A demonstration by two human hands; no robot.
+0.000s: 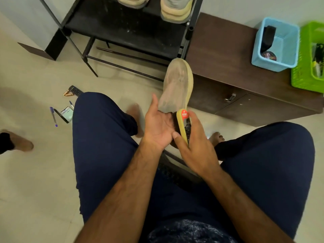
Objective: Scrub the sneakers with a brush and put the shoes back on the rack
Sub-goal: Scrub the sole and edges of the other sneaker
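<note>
A dusty grey sneaker [177, 85] with a yellowish sole rim is held up in front of my knees, sole facing me and toe pointing away. My left hand [157, 125] grips it at the heel, palm up, fingers tucked out of sight behind the shoe. My right hand [194, 142] holds a brush [183, 123] with a tan back, a red label and dark bristles, pressed against the heel end of the sole. The black shoe rack [122, 32] stands just beyond, with two more pale sneakers [175, 11] on its upper shelf.
A low brown cabinet [228, 55] sits right of the rack, carrying a blue basket [287, 41] and a green basket [305, 74]. Pens [53, 116], a remote [75, 90] and batteries lie on the tiled floor to the left. Another person's foot [21, 141] is at the left edge.
</note>
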